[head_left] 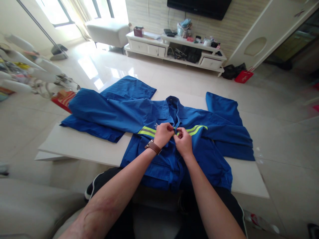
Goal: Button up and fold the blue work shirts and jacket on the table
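A blue work jacket (pixel 159 162) with a yellow-green and grey reflective stripe lies spread on a white table, collar away from me and sleeves out to both sides. My left hand (pixel 163 134), with a brown-strapped watch (pixel 153 146) on the wrist, pinches the jacket's front edge at the stripe. Right beside it my right hand (pixel 183 141) pinches the opposite front edge. The two sets of fingertips nearly meet over the front opening; whatever fastening lies between them is hidden. More folded blue cloth (pixel 128 88) lies beyond the left-side sleeve.
The white table (pixel 82 146) carries the jacket, its near edge close to my knees. A clear bottle (pixel 261 222) lies on the floor at lower right. Beyond stand a white TV cabinet (pixel 147 48), a bench (pixel 108 33) and a red bag (pixel 244 76). A drying rack (pixel 32 66) is at left.
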`<state>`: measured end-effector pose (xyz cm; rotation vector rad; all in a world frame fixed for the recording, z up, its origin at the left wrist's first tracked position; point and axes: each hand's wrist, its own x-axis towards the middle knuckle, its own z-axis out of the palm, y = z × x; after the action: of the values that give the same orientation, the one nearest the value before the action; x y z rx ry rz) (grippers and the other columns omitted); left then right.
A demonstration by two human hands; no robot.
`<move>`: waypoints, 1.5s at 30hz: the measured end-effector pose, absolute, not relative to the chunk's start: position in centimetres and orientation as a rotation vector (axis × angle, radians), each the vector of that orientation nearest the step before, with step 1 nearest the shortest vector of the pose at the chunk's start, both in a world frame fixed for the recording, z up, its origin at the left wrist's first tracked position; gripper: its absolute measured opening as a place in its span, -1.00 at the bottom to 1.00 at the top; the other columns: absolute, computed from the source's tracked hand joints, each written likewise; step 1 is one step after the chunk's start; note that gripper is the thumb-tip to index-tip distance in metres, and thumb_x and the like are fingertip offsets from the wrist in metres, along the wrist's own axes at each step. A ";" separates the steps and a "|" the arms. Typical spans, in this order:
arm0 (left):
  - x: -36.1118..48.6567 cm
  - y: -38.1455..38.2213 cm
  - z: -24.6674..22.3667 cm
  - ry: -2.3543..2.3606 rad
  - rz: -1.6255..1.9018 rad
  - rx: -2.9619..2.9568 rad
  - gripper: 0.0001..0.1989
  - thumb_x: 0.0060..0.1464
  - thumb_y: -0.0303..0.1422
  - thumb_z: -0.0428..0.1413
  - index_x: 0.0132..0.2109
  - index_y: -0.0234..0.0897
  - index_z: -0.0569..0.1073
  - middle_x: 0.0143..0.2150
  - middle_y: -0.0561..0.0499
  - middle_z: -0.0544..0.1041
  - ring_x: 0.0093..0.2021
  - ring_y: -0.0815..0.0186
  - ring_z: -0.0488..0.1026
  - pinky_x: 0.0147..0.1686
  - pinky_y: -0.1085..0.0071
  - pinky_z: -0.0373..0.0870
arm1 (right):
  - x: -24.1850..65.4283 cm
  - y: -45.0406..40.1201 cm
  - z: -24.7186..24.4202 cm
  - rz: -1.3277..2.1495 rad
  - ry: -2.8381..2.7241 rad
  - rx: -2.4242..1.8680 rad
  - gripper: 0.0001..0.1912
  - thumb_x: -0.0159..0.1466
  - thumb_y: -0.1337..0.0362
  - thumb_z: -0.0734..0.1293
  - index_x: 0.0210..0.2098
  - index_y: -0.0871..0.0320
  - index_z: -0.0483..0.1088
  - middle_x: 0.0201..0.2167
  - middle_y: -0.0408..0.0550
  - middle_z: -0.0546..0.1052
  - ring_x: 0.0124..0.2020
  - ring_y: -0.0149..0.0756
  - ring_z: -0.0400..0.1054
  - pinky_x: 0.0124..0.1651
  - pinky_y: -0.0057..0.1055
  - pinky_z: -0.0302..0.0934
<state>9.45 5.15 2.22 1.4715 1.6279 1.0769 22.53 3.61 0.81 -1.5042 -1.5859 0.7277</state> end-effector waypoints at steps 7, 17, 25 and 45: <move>9.6 5.0 2.5 1.617 1.097 1.592 -0.85 -0.03 -0.60 0.18 -0.36 -0.27 0.57 -0.41 0.01 0.63 -0.36 0.30 0.56 -0.28 0.42 0.47 | 22.7 3.7 1.0 0.815 -1.501 -1.485 -0.69 0.06 0.23 0.31 -0.21 0.18 0.47 -0.59 -0.26 0.33 -0.55 -0.36 0.21 -0.38 -0.40 0.14; 9.7 4.6 2.9 1.546 1.172 1.541 -0.92 0.07 -0.48 0.22 -0.32 -0.24 0.62 -0.36 -0.01 0.67 -0.33 0.30 0.60 -0.25 0.42 0.50 | 23.0 3.8 0.8 0.798 -1.504 -1.442 -0.73 0.23 0.11 0.29 -0.23 0.17 0.48 -0.61 -0.22 0.35 -0.54 -0.34 0.23 -0.39 -0.42 0.11; 9.6 4.8 2.5 1.505 1.196 1.367 -0.85 -0.01 -0.31 0.37 -0.36 -0.29 0.61 -0.38 -0.05 0.66 -0.37 0.30 0.59 -0.31 0.42 0.50 | 22.9 3.6 1.1 0.649 -1.591 -1.490 -0.72 0.22 0.12 0.30 -0.24 0.17 0.54 -0.60 -0.20 0.38 -0.54 -0.33 0.24 -0.36 -0.40 0.13; 10.2 5.3 1.2 1.484 1.245 1.249 -0.95 0.07 -0.49 0.20 -0.36 -0.31 0.55 -0.38 -0.04 0.63 -0.34 0.32 0.57 -0.29 0.43 0.48 | 22.8 3.7 1.2 0.617 -1.651 -1.511 -0.72 0.21 0.20 0.28 -0.18 0.14 0.56 -0.57 -0.20 0.39 -0.51 -0.32 0.26 -0.34 -0.39 0.13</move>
<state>10.22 5.33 1.24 1.2489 1.4839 1.2449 22.82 3.66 1.24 -1.5113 -1.6512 0.6173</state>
